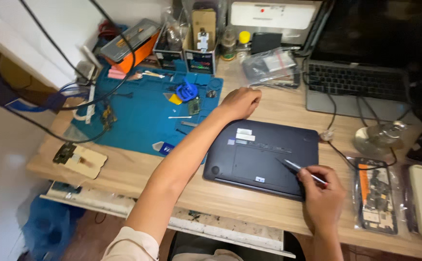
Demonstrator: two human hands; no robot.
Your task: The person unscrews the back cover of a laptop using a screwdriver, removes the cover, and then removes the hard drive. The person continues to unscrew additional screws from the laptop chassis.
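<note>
Both hands engage: your left hand (pixel 240 102) braces the upturned laptop (pixel 264 157); your right hand (pixel 321 189), grip clamped on the metal tool (pixel 304 170), could slip and scratch the casing.

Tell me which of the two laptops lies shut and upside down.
The dark laptop under both hands, bottom panel up. The grey laptop behind it stands open, keyboard showing.

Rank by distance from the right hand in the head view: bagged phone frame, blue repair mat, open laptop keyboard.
From the right hand:
1. Bagged phone frame, just right of it.
2. Open laptop keyboard, behind it.
3. Blue repair mat, far left.
</note>
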